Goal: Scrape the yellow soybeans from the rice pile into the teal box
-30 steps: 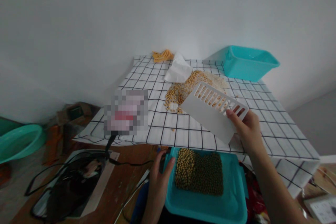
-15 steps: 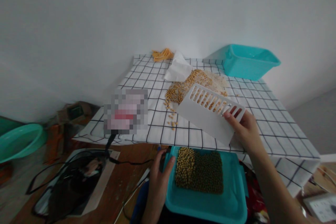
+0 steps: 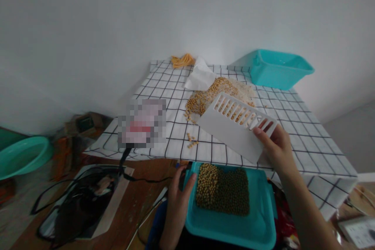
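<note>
My right hand point(image 3: 277, 144) grips the right end of a white plastic piece with a row of slots point(image 3: 234, 131), held tilted over the table. Through its slots I see soybeans. Behind it lies a spread pile of soybeans point(image 3: 197, 102) mixed with pale small grains point(image 3: 244, 89). A few loose soybeans point(image 3: 191, 140) are near the table's front edge. My left hand point(image 3: 180, 191) holds the left rim of a teal plastic bin point(image 3: 231, 234) just below that edge, thumb on the rim. Inside the bin, yellow soybeans point(image 3: 207, 187) lie beside dark green beans point(image 3: 234, 193).
A second teal bin point(image 3: 278, 72) stands at the table's back right. White tissue point(image 3: 200, 76) and an orange-yellow cloth point(image 3: 183, 61) lie at the back. A blurred-out item point(image 3: 142, 123) with a black strap sits at the left front of the checked tablecloth point(image 3: 175, 125).
The white slotted piece has shifted slightly right with my right hand. Fewer soybeans lie between the pile and the front cluster. My left hand stays on the bin.
</note>
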